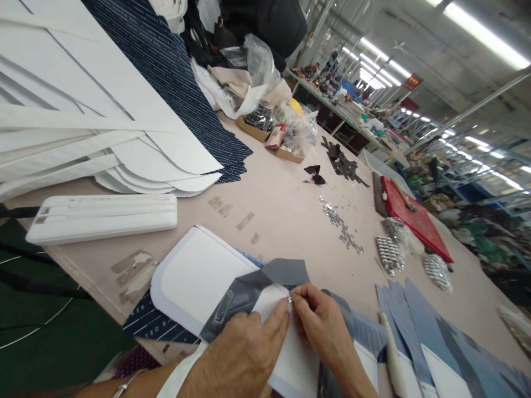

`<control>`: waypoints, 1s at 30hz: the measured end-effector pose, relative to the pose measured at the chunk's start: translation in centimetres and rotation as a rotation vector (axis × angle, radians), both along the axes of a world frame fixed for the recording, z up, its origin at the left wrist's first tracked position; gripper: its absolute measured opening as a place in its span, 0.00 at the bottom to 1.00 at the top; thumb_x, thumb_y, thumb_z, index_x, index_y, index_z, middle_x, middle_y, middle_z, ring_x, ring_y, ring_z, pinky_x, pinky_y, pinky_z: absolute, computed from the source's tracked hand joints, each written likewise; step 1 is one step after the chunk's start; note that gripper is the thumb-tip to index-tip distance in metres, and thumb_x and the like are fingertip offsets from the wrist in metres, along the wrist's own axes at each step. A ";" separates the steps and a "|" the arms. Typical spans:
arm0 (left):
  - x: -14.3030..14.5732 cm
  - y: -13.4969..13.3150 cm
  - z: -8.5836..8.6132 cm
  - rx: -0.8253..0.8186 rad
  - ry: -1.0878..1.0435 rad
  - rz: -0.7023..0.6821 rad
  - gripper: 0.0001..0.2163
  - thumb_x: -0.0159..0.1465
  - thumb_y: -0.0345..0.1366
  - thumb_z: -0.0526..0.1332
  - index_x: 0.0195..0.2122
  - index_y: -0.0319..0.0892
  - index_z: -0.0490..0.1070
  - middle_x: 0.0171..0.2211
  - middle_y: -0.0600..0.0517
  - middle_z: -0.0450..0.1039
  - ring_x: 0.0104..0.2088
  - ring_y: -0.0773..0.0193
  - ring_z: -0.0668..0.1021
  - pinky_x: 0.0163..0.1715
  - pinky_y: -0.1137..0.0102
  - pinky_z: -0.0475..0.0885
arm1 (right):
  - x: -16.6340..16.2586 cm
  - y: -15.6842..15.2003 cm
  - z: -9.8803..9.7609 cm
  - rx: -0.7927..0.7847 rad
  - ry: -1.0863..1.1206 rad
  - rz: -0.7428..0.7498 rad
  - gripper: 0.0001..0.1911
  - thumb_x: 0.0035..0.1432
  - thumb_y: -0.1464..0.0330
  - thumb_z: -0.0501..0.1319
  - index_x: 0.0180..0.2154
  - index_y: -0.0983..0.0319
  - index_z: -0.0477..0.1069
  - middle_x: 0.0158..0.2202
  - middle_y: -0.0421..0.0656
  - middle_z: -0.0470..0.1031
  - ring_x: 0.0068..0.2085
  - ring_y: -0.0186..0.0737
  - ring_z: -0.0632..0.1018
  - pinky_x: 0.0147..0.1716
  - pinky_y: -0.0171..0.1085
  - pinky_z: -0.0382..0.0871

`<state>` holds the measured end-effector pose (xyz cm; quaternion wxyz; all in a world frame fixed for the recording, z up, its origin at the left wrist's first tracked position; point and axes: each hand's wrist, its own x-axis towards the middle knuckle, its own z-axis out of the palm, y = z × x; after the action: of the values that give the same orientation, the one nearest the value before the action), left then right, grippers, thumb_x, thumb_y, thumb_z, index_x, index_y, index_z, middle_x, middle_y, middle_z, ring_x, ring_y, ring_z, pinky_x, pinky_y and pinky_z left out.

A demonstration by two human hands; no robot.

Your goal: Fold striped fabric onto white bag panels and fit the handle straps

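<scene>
My left hand (240, 351) is closed on a white-backed fabric panel (194, 276), index finger stretched toward a tiny shiny metal piece (289, 299). Its thumb is mostly hidden. Thumb and forefinger of my right hand (321, 323) pinch at that same metal piece, close to the left fingertip. Across the panel runs a dark grey strip (236, 301), folded near its upper end. Navy printed fabric (160, 320) shows beneath the panel's left side. Right of my right hand lies a pale rod-like tool (393, 354), its kind unclear.
White sheet pieces (103, 83) overlap navy fabric (166, 72) at upper left. A white power bank-like box (103, 218) sits near the table edge. Loose metal bits (342, 226), studded packets (390, 255), a red item (415, 218) and blue-grey pieces (440, 342) lie rightward.
</scene>
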<state>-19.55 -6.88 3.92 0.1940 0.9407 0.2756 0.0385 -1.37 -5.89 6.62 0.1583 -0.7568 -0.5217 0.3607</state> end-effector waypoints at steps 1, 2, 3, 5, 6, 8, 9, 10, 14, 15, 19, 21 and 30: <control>0.1 0.0 -0.2 0.002 -0.001 0.004 0.37 0.58 0.34 0.55 0.68 0.28 0.47 0.66 0.32 0.53 0.40 0.52 0.78 0.33 0.61 0.76 | -0.1 -0.1 -0.1 0.022 -0.026 -0.005 0.12 0.58 0.62 0.55 0.30 0.60 0.73 0.19 0.38 0.69 0.21 0.35 0.69 0.21 0.32 0.61; 0.1 0.0 -0.3 0.003 0.001 0.006 0.37 0.58 0.34 0.55 0.68 0.28 0.47 0.67 0.32 0.51 0.40 0.51 0.78 0.34 0.60 0.76 | -0.1 -0.1 -0.2 0.043 -0.052 -0.005 0.10 0.57 0.63 0.55 0.30 0.60 0.72 0.20 0.38 0.70 0.22 0.35 0.70 0.22 0.32 0.62; 0.1 0.0 -0.3 0.003 0.005 0.003 0.38 0.57 0.34 0.56 0.68 0.27 0.46 0.68 0.33 0.49 0.40 0.51 0.78 0.34 0.60 0.76 | -0.1 -0.2 -0.3 0.058 -0.064 -0.005 0.09 0.57 0.63 0.56 0.31 0.60 0.72 0.20 0.38 0.70 0.23 0.35 0.70 0.22 0.32 0.62; 0.0 0.2 -0.1 0.000 0.023 -0.008 0.38 0.57 0.35 0.56 0.68 0.28 0.47 0.68 0.33 0.48 0.39 0.50 0.78 0.34 0.59 0.77 | 0.1 -0.3 -0.4 0.045 0.008 -0.029 0.10 0.57 0.62 0.56 0.35 0.60 0.72 0.22 0.37 0.70 0.22 0.35 0.70 0.21 0.32 0.63; 0.0 0.3 0.1 -0.006 0.032 -0.013 0.38 0.57 0.35 0.56 0.68 0.28 0.47 0.68 0.33 0.48 0.38 0.50 0.78 0.34 0.58 0.77 | 0.2 -0.4 -0.4 0.018 0.090 -0.053 0.13 0.58 0.60 0.56 0.39 0.60 0.72 0.22 0.37 0.70 0.21 0.34 0.70 0.19 0.32 0.62; 0.0 0.4 0.6 -0.027 0.046 -0.010 0.37 0.57 0.35 0.55 0.68 0.29 0.48 0.68 0.34 0.48 0.39 0.50 0.78 0.34 0.57 0.78 | 0.4 -0.5 -0.3 -0.045 0.247 -0.100 0.19 0.60 0.55 0.55 0.45 0.61 0.70 0.21 0.35 0.68 0.19 0.34 0.69 0.16 0.32 0.62; 0.0 0.4 0.8 -0.039 0.050 -0.003 0.37 0.57 0.34 0.55 0.68 0.29 0.47 0.68 0.34 0.48 0.40 0.49 0.78 0.35 0.57 0.78 | 0.5 -0.6 -0.2 -0.063 0.283 -0.107 0.20 0.59 0.54 0.55 0.46 0.62 0.70 0.20 0.35 0.68 0.18 0.34 0.68 0.15 0.31 0.62; 0.0 0.4 1.1 -0.052 0.054 0.005 0.37 0.57 0.33 0.55 0.68 0.29 0.47 0.68 0.34 0.48 0.41 0.49 0.78 0.36 0.56 0.78 | 0.5 -0.5 -0.1 -0.067 0.279 -0.094 0.20 0.59 0.54 0.56 0.44 0.62 0.70 0.19 0.34 0.67 0.18 0.33 0.68 0.15 0.31 0.62; -0.1 0.3 1.4 -0.099 0.056 0.010 0.38 0.56 0.32 0.55 0.68 0.30 0.46 0.69 0.33 0.46 0.47 0.48 0.77 0.42 0.57 0.76 | 0.3 -0.3 0.3 -0.022 0.091 0.002 0.15 0.60 0.57 0.56 0.30 0.60 0.72 0.17 0.35 0.68 0.17 0.32 0.67 0.19 0.31 0.60; -0.1 0.3 1.4 -0.108 0.050 0.010 0.39 0.56 0.32 0.56 0.69 0.31 0.46 0.69 0.33 0.46 0.47 0.49 0.76 0.42 0.59 0.75 | 0.2 -0.2 0.3 -0.011 0.040 0.012 0.14 0.60 0.59 0.56 0.29 0.60 0.72 0.17 0.36 0.69 0.18 0.33 0.68 0.20 0.32 0.61; 0.0 0.5 1.5 -0.155 0.048 0.011 0.40 0.54 0.30 0.56 0.69 0.33 0.44 0.70 0.34 0.42 0.48 0.52 0.76 0.45 0.61 0.74 | -0.5 0.1 -0.1 0.067 -0.133 0.035 0.11 0.58 0.63 0.56 0.26 0.59 0.71 0.22 0.39 0.75 0.25 0.37 0.73 0.26 0.33 0.62; 0.1 0.7 1.9 -0.189 0.078 0.016 0.42 0.52 0.29 0.54 0.69 0.32 0.42 0.70 0.34 0.40 0.50 0.50 0.76 0.47 0.58 0.74 | -0.7 0.1 -0.1 0.077 -0.134 0.035 0.11 0.58 0.63 0.56 0.26 0.59 0.71 0.23 0.39 0.75 0.26 0.37 0.73 0.27 0.34 0.62; 0.3 0.6 2.2 -0.197 0.137 0.061 0.43 0.51 0.29 0.53 0.70 0.34 0.41 0.70 0.38 0.39 0.52 0.48 0.76 0.48 0.54 0.75 | 10.2 -5.6 1.7 0.276 -0.720 -0.372 0.27 0.57 0.51 0.51 0.47 0.62 0.72 0.44 0.53 0.77 0.43 0.54 0.77 0.46 0.49 0.67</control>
<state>-19.21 -6.30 6.10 0.2647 0.9087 0.3194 -0.0474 8.84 -11.44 8.35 0.1282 -0.8873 -0.4418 -0.0344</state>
